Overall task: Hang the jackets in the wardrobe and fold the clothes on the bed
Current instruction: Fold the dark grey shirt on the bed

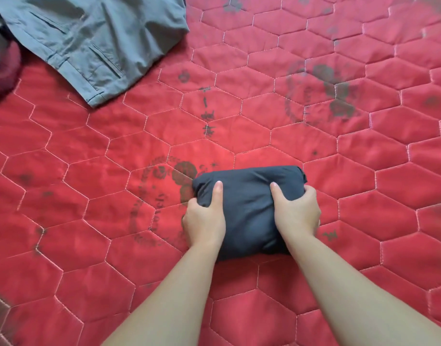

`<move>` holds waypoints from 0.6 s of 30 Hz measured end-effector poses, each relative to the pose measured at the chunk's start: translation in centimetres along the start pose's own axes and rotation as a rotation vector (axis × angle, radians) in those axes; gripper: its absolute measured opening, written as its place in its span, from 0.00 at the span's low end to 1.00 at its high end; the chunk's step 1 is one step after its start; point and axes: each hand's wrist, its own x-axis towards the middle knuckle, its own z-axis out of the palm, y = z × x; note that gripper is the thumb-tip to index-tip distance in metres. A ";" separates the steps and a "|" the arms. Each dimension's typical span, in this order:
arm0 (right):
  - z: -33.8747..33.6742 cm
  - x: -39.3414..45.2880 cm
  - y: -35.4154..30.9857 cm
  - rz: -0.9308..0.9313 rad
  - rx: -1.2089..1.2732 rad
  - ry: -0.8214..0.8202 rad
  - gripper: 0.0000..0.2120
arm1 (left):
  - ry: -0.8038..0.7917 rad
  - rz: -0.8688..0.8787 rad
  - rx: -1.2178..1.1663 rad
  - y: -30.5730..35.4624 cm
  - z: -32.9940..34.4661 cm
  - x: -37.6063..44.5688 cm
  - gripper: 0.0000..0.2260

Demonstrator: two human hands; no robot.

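Here the whole view is filled by a red quilted bedspread, stitched in pale thread into large hexagons and printed with faded dark motifs: round floral wreaths, small stars and some lettering too blurred to read. Nothing of the room beyond the bed shows.

Low and centre on the bedspread lies a compact folded bundle of dark navy smooth fabric, roughly rectangular, its far edge rounded and its near end resting between the two forearms. The left hand grips the bundle's left side, thumb laid flat on top and the other fingers curled round and under the edge. The right hand grasps the right side in the same manner, thumb on top, fingers wrapped over the far right corner. Both bare forearms reach in from the bottom edge.

At the upper left, well apart from the bundle, a pair of grey-blue cotton trousers lies spread on the bedspread, waistband and welt pockets showing. Just left of it, at the edge, sits a blurred dark red rounded shape that cannot be identified.
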 end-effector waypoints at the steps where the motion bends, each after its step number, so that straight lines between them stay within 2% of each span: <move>1: -0.2 0.1 0.4 -0.019 0.036 -0.024 0.25 | -0.004 0.023 -0.026 -0.2 -0.1 -0.2 0.28; 4: -0.9 -0.1 1.6 -0.102 0.111 -0.072 0.16 | 0.006 0.067 -0.052 -0.9 -0.7 -1.1 0.28; 8: -2.1 -0.5 3.3 -0.237 0.206 -0.133 0.16 | 0.011 0.182 -0.045 -2.3 -0.9 -1.5 0.27; 11: -3.0 -0.8 4.3 -0.247 0.249 -0.194 0.13 | -0.025 0.153 -0.022 -3.0 -0.9 -2.0 0.26; 14: -4.2 -1.3 5.0 -0.195 0.235 -0.257 0.15 | -0.052 0.090 -0.016 -3.4 -1.7 -2.5 0.27; 18: -7.1 -3.2 3.7 -0.200 0.224 -0.219 0.21 | -0.083 0.128 -0.073 -1.9 -4.3 -4.1 0.26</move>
